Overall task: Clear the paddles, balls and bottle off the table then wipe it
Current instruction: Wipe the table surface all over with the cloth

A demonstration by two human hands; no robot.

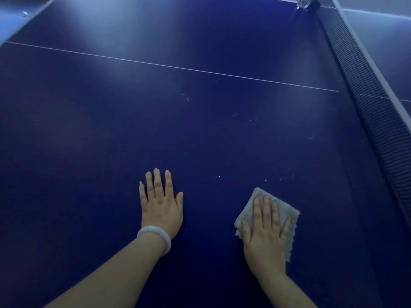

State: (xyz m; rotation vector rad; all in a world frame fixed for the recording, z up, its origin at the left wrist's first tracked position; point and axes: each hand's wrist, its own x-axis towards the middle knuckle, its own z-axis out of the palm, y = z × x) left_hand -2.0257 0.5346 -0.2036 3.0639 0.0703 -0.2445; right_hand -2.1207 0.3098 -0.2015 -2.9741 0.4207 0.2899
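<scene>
The dark blue table-tennis table [111, 130] fills the view. My right hand [266, 234] lies flat, fingers spread, pressing a folded grey cloth [284, 210] onto the table at the lower right. My left hand [161, 203] rests palm down on the bare surface to the left of it, fingers apart, holding nothing; a pale bangle sits on that wrist. Small white specks [244, 121] dot the surface beyond the cloth. No paddles or balls show in this view.
The net [367, 103] runs along the right side from top to bottom. A clear object [303, 2], blurred, stands at the net's far end by the post. A thin white centre line [178, 67] crosses the table. The table's far edge shows at upper left.
</scene>
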